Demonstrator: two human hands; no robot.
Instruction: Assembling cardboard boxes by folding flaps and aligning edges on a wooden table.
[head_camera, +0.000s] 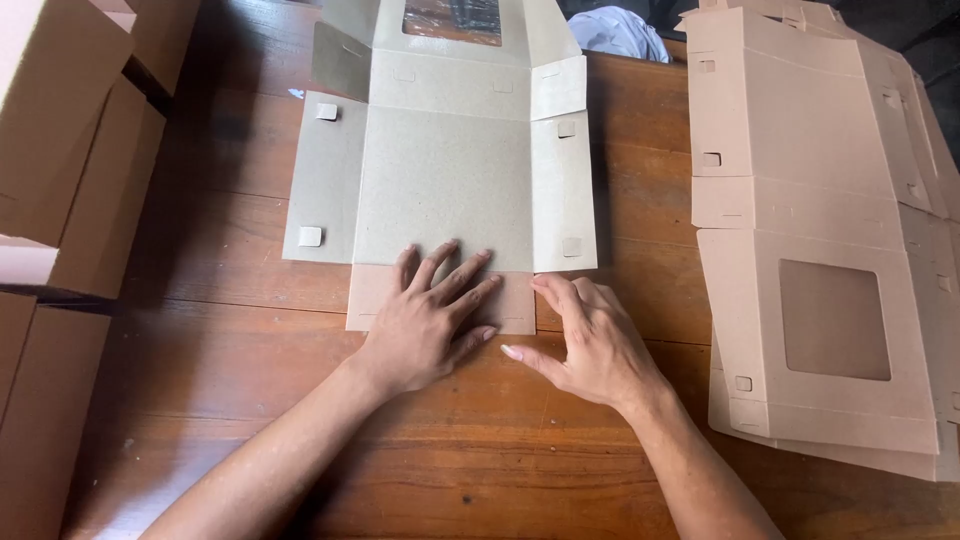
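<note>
A flat, unfolded cardboard box blank lies on the wooden table, grey inner side up, with side flaps spread left and right and a clear window panel at its far end. Its near flap is folded over, showing the brown outer side. My left hand presses flat on that folded flap, fingers spread and pointing away from me. My right hand rests beside it at the flap's right corner, fingertips on the fold edge, thumb stretched toward the left hand.
A stack of flat box blanks with square window cut-outs lies on the right of the table. Assembled brown boxes are piled along the left edge. A pale cloth lies beyond the table's far edge.
</note>
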